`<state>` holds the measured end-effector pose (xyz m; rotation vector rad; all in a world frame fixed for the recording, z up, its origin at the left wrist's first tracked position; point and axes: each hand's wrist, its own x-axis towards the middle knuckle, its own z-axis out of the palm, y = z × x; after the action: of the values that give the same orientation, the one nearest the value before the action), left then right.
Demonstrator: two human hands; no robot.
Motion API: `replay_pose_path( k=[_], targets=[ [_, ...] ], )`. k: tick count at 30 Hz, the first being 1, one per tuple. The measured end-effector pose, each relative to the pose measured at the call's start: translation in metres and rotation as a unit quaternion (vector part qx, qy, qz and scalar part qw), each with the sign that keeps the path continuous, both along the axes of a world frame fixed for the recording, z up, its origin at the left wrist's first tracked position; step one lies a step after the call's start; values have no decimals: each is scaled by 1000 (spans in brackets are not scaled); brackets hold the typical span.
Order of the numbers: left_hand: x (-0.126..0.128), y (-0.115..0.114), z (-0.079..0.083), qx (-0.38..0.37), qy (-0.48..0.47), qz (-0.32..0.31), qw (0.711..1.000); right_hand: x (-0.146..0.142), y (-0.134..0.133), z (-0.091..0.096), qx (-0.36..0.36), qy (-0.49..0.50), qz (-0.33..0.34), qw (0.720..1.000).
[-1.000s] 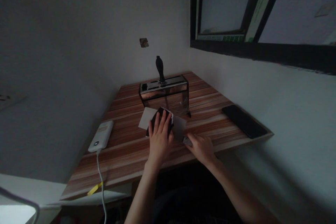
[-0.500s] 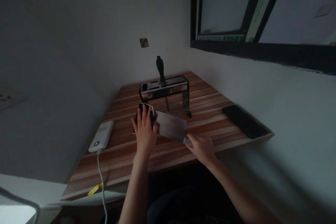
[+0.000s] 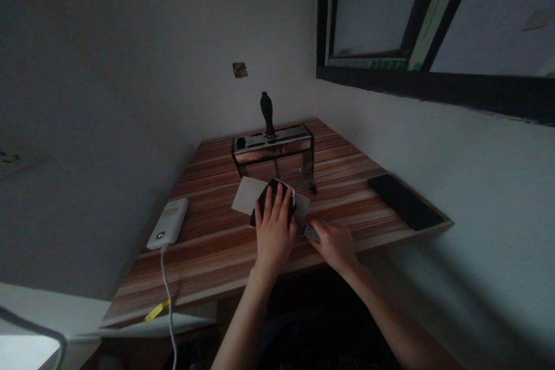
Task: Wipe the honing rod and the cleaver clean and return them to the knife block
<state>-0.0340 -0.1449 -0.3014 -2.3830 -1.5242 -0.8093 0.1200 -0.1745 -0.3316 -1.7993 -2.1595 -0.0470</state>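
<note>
A cleaver with a broad grey blade [image 3: 248, 195] lies flat on the wooden table [image 3: 217, 248]. My left hand [image 3: 274, 230] presses a dark cloth [image 3: 272, 193] onto the blade, fingers stretched out over it. My right hand [image 3: 335, 244] is closed round the cleaver's handle at the table's front edge. Behind the blade stands a glass and metal knife block [image 3: 274, 156] with one black-handled knife [image 3: 267, 113] upright in it.
A white power bank [image 3: 168, 223] with a cable lies at the left of the table. A black phone [image 3: 405, 201] rests near the right edge by the wall. A dark-framed picture [image 3: 416, 23] hangs above on the right.
My left hand slid the cloth left to the blade's tip, then back right toward the handle. The right hand kept its hold on the handle.
</note>
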Motion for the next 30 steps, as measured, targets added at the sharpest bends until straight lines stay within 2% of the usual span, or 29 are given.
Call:
replay_pose_path(
  k=[5, 7, 20, 27, 30],
  targets=[
    [20, -24, -8, -40, 40, -98, 994, 1, 0, 4, -44, -26, -5, 999],
    [25, -29, -10, -52, 44, -117, 991, 2, 0, 5, -58, -42, -9, 997],
    [24, -28, -11, -43, 60, -113, 991, 1, 0, 10, -79, -48, -11, 996],
    [17, -28, -10, -39, 56, -113, 991, 1, -1, 5, -43, -29, 6, 999],
    [8, -22, -9, -30, 47, -91, 994, 1, -2, 4, -15, -9, 16, 1000]
  ],
)
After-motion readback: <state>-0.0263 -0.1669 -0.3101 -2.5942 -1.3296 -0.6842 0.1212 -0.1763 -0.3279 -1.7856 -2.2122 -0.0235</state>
